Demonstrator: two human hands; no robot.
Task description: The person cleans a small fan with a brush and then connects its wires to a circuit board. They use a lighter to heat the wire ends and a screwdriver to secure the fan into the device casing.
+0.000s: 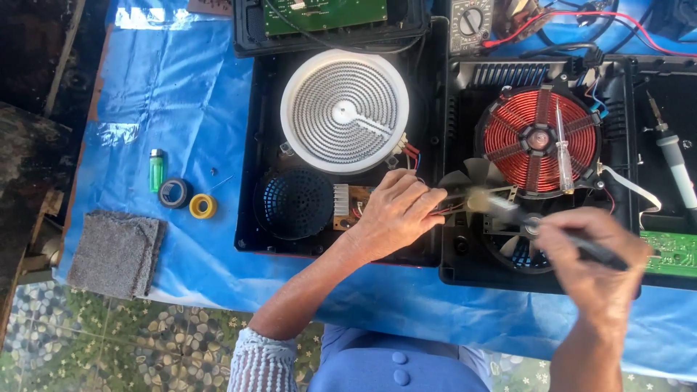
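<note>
Two opened-up cooktops sit side by side on my worktop [181, 109], which has a blue tarp over it so small bits don't get lost. The one toward the middle has the white round radiant heater [344, 111] exposed, with a black fan grille [294, 203] below it. The one toward the right edge shows the red copper induction coil [539, 140] and a clear-bladed fan [501, 218] underneath.

My left hand [396, 214] rests right on the seam between the two housings, fingers curled and pinching some thin wires by the small brown board [356, 199], I think to hold them steady. My right hand [592, 254] is closed around a dark-handled tool [581, 247] whose pale tip [486, 199] reaches in toward my left fingers, over the fan. The tip is blurred, so I can't say exactly what kind of tool it is.

A tester screwdriver [563, 149] is parked across the coil, handy to grab. A soldering iron [675, 163] lies near the right edge and a multimeter [470, 23] with red and black leads sits at the far edge. Off near the left edge, out of the way: a green lighter [156, 169], a black tape roll [175, 193], a yellow tape roll [202, 206] and a grey cloth [116, 252] at the near-left corner.
</note>
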